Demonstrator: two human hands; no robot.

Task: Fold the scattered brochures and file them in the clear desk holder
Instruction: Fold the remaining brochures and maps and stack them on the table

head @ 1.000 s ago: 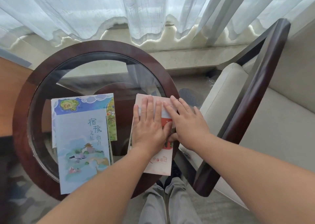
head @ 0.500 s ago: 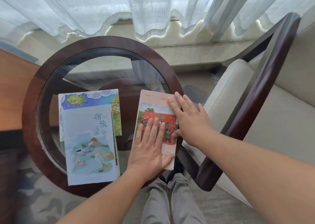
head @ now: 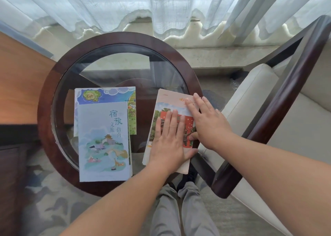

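A single head-worn camera looks steeply down from close above the round desk (head: 45, 117), facing the curtain (head: 107, 6) along the frame's top; the person's legs (head: 166, 214) fill bottom centre.

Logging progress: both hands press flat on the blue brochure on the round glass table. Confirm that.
Wrong brochure. The head view shows the left hand and right hand pressing flat on the red-pictured brochure on the round glass table; the blue brochure lies beside it, untouched.

Left grip (head: 170, 139) and right grip (head: 209, 122) flat, palms down.
Fingers straight, forearms reaching forward side by side.
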